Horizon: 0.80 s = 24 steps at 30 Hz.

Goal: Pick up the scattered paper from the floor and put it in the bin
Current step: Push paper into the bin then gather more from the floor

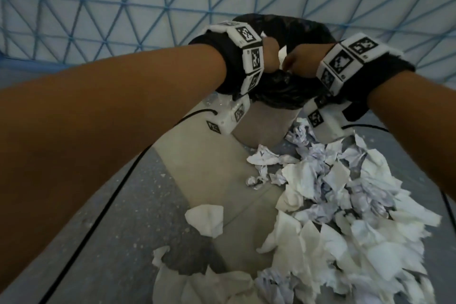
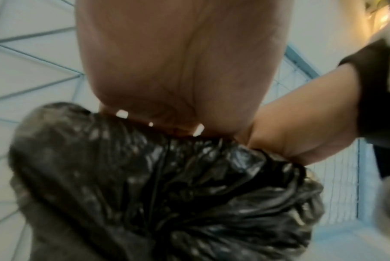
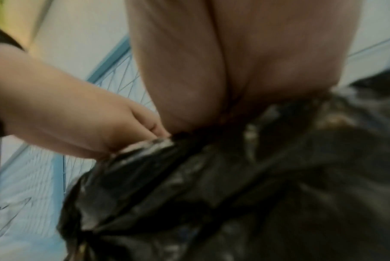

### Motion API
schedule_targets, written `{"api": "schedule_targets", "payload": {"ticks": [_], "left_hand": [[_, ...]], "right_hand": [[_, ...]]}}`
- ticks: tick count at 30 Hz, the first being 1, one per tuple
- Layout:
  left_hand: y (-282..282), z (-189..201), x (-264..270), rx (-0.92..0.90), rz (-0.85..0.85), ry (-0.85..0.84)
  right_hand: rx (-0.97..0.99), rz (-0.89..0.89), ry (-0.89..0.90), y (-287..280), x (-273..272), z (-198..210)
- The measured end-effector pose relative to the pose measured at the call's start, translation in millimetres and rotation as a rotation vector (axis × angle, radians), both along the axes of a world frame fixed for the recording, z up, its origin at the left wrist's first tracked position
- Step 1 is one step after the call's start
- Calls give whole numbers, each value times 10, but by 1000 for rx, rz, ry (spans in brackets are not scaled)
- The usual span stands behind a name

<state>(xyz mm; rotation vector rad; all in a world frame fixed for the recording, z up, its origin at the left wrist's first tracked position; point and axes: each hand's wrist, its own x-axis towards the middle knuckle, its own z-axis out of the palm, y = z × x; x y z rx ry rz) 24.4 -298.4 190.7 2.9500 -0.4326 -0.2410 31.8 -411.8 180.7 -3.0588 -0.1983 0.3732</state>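
Both hands meet at the bin (image 1: 278, 116) mouth: left hand (image 1: 271, 57) and right hand (image 1: 299, 61) each clutch the black liner (image 1: 283, 91). Paper (image 1: 340, 205) lies heaped on the floor (image 1: 138, 180) beside the bin, so most of the job looks undone.

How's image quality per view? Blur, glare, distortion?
Head: sharpest view, strong wide-angle bending of the wall grid, paper softer toward the bottom edge. Left wrist: soft focus, small glare spots on the black bag, left hand fills the top. Right wrist: blurriest, bag smeared, right hand soft, dim light.
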Motion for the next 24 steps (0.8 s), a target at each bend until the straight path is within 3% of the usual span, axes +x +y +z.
{"api": "schedule_targets", "payload": {"ticks": [2,5,7,9,12,15,20,24], "left_hand": [[94,81,-127,-134,22,-95],[429,-15,-400,-364,49,-147],[743,-210,-679,-475,6,-244],[1034,-519,-1054,-515,-52,-247],[1433,-912,-1783,-451,-149,-129],[1752,-1274,-2415,-302,-216,27],[1802,-1718,-3212,56,-425,195],[1811,-2021,-3431,127,-588,270]], "right_hand": [[57,-11,-158,2,-18,108],[195,-55,-583,101,-261,285],[292,47,-707,286,-609,264],[373,271,-754,512,-950,65],[437,666,-469,881,-1491,-510],[343,849,-120,1011,-1926,-1210],[-47,794,367,987,-2226,-1792],[-164,862,410,1022,-2238,-1915]]}}
